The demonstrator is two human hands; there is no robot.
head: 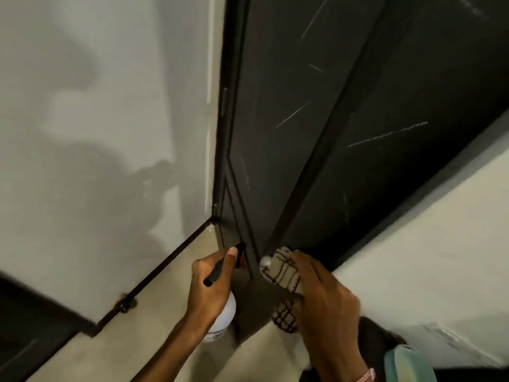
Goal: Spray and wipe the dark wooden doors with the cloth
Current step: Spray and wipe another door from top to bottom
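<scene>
Low in the frame, the left hand grips a white plastic spray bottle; the right hand presses a beige checked cloth against the dark wooden doors.

You have one view only: a wide-angle camera worn on your head; it faces forward and steeply down along the dark wooden doors to the floor; your left hand and right hand lie close beneath it, near the lower edge.

White wall, beige floor, perhaps a floor latch.
</scene>
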